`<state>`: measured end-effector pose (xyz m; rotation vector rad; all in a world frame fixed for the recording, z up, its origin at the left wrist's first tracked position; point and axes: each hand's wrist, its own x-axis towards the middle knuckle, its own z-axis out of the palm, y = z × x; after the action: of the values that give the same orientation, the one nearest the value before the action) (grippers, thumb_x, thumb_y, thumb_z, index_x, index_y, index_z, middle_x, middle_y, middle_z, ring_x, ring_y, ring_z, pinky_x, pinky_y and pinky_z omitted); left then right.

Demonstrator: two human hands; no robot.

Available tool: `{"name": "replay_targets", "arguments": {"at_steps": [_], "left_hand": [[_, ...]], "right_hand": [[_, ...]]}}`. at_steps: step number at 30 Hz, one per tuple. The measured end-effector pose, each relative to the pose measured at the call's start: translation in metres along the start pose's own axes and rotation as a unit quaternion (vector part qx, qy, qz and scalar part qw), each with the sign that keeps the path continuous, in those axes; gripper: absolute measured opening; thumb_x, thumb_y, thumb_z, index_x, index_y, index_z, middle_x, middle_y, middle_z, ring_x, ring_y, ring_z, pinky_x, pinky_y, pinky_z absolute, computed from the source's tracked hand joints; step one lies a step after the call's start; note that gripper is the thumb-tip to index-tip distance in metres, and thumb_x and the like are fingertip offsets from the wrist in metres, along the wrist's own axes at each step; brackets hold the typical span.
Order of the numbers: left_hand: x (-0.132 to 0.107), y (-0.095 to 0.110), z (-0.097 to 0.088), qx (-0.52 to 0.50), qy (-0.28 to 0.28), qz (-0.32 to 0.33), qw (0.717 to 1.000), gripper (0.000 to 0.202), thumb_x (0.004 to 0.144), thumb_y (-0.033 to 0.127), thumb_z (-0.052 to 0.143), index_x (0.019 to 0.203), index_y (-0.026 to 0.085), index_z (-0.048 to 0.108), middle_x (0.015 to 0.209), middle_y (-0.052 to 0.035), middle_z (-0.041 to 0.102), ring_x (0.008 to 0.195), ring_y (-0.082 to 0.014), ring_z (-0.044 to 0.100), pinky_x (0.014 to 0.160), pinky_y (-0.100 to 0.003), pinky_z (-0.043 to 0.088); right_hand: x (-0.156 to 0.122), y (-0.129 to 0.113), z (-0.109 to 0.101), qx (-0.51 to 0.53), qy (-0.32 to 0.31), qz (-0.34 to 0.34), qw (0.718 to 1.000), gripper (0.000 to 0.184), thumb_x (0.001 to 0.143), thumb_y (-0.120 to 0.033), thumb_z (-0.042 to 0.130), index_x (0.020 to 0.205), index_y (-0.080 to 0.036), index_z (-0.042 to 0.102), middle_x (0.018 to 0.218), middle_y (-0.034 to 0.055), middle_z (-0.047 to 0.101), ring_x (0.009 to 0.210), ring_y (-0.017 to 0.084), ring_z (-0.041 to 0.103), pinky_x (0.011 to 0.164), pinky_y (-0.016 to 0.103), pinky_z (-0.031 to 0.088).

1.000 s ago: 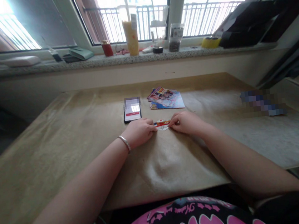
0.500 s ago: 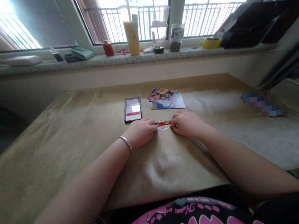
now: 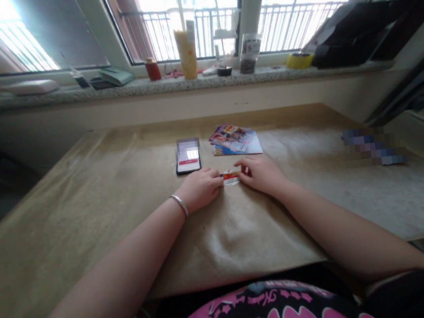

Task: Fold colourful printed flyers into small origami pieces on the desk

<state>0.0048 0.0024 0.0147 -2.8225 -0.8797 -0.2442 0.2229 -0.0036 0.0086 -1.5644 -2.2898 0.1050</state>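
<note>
A small folded piece of printed paper (image 3: 230, 178), red, white and yellow, lies on the brown paper-covered table (image 3: 87, 204) between my two hands. My left hand (image 3: 199, 187), with a silver bracelet at the wrist, has its fingers curled and pinches the paper's left end. My right hand (image 3: 260, 173) presses on the paper's right end with its fingers closed together on it. Both hands rest on the table.
A phone (image 3: 188, 157) with a lit screen lies just beyond my left hand. A stack of colourful printed sheets (image 3: 236, 140) lies beside it. A blurred object (image 3: 373, 145) sits at the right. The windowsill (image 3: 173, 84) holds a yellow cup (image 3: 186, 52), jars, tape and books.
My right hand has slid a little to the left along the paper, so less of the paper shows between the hands. My left hand stays in place.
</note>
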Motion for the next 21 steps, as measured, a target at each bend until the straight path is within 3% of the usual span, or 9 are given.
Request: {"name": "replay_targets", "arguments": {"at_steps": [4, 10, 15, 21], "left_hand": [[0.0, 0.004, 0.001, 0.004, 0.008, -0.002, 1.0, 0.02, 0.081, 0.013, 0.047, 0.088, 0.017, 0.065, 0.094, -0.0071, 0.062, 0.084, -0.0189, 0.055, 0.072, -0.03, 0.047], [0.001, 0.013, 0.004, -0.017, 0.017, -0.053, 0.998, 0.024, 0.08, 0.016, 0.047, 0.102, 0.015, 0.059, 0.116, -0.0099, 0.057, 0.093, -0.0206, 0.057, 0.079, -0.033, 0.049], [0.003, 0.013, 0.008, -0.05, 0.031, -0.096, 0.994, 0.028, 0.08, 0.017, 0.048, 0.107, 0.012, 0.054, 0.105, -0.0104, 0.061, 0.096, -0.022, 0.057, 0.086, -0.034, 0.048], [0.004, 0.012, 0.005, -0.062, 0.024, -0.063, 0.996, 0.024, 0.083, 0.017, 0.046, 0.105, 0.015, 0.056, 0.103, -0.0085, 0.062, 0.094, -0.0216, 0.058, 0.084, -0.034, 0.049]], "right_hand": [[-0.001, -0.004, 0.008, -0.017, 0.013, -0.057, 0.998, 0.032, 0.084, -0.036, 0.054, 0.107, -0.019, 0.066, 0.108, 0.0083, 0.064, 0.097, 0.022, 0.057, 0.083, 0.031, 0.044], [0.002, 0.002, 0.013, 0.018, 0.005, -0.065, 0.998, 0.026, 0.08, -0.035, 0.059, 0.099, -0.018, 0.068, 0.104, 0.0085, 0.064, 0.098, 0.022, 0.055, 0.088, 0.033, 0.044], [0.004, 0.006, 0.016, 0.048, 0.01, -0.067, 0.997, 0.025, 0.077, -0.032, 0.062, 0.097, -0.017, 0.067, 0.1, 0.0086, 0.065, 0.096, 0.022, 0.056, 0.088, 0.034, 0.044], [0.004, 0.008, 0.02, 0.059, 0.023, -0.075, 0.995, 0.026, 0.079, -0.031, 0.059, 0.1, -0.016, 0.065, 0.109, 0.0107, 0.062, 0.106, 0.024, 0.052, 0.095, 0.038, 0.04]]}}
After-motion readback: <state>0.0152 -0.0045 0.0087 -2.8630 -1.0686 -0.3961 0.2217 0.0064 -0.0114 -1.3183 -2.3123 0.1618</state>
